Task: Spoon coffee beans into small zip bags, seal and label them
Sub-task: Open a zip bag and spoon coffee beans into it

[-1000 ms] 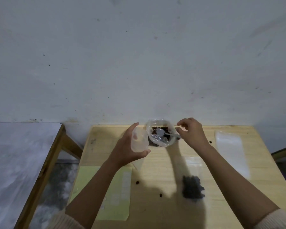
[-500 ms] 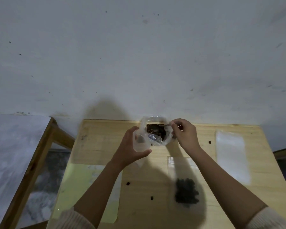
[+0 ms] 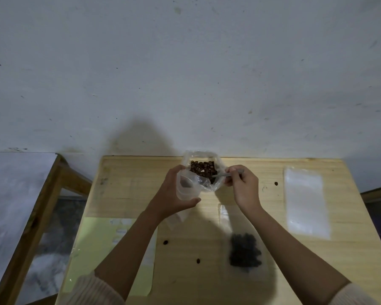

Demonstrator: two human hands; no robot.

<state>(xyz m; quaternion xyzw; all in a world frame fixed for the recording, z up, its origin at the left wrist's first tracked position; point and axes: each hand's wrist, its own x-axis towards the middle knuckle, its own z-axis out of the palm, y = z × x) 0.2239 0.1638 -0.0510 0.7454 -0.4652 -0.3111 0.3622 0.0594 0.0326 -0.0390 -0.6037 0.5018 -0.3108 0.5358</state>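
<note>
While both forearms reach out over a pale wooden surface point(image 3: 130, 186), a yellow label sheet point(image 3: 92, 245) lies nearest on the left, and a filled zip bag point(image 3: 244, 253) of dark beans lies nearest on the right. Farther out, the left hand point(image 3: 174, 194) curls its fingers round an open small zip bag point(image 3: 186, 188). The right hand point(image 3: 243, 187) pinches a spoon point(image 3: 220, 175) by its handle, with the tip inside a clear bag of coffee beans point(image 3: 204, 168) at the far edge, by the wall.

Pale matt wood table point(image 3: 262, 208), glossy clear plastic bag point(image 3: 207, 186), metal spoon point(image 3: 227, 174)
</note>
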